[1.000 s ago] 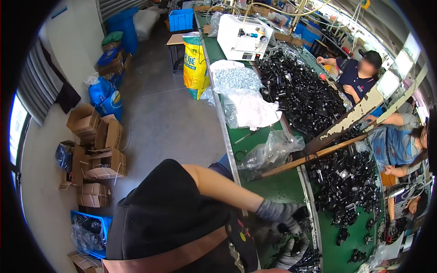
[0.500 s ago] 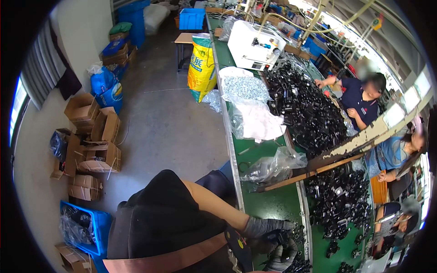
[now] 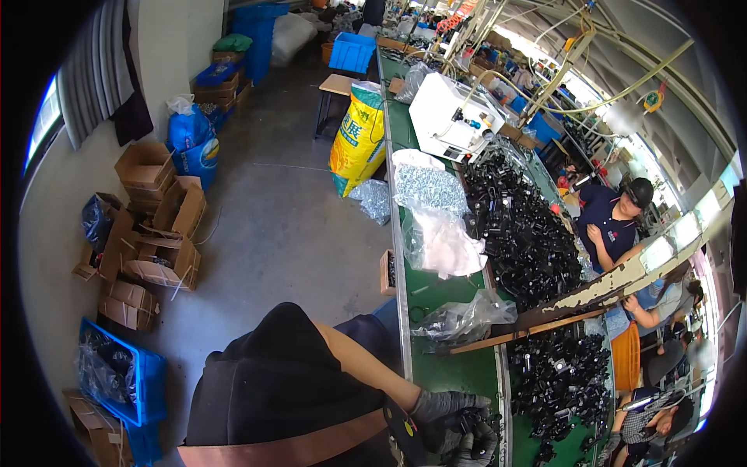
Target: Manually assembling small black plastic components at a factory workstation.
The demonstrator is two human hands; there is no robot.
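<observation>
My left hand [image 3: 450,405], in a grey glove, reaches over the near edge of the green workbench [image 3: 440,375]. Its fingers are closed around a small black part [image 3: 465,425]. Below it, at the bottom of the picture, my right hand [image 3: 476,447], gloved as well, curls in with bent fingers against the same part. The part's exact kind is too small and shaded to make out. A big heap of similar black parts [image 3: 556,377] lies on the bench to the right of my hands.
A clear plastic bag [image 3: 469,317] and a wooden strip [image 3: 529,333] lie beyond my hands. Farther along are a second black heap [image 3: 521,233], bagged silvery pieces [image 3: 430,189] and a white machine [image 3: 451,117]. A yellow sack [image 3: 359,138] stands beside the bench. Co-workers [image 3: 611,218] sit opposite.
The whole view has shifted and turned slightly, and a small box beside the bench now shows. My hands stay together on the black part. The nearest co-worker's arm has drawn in.
</observation>
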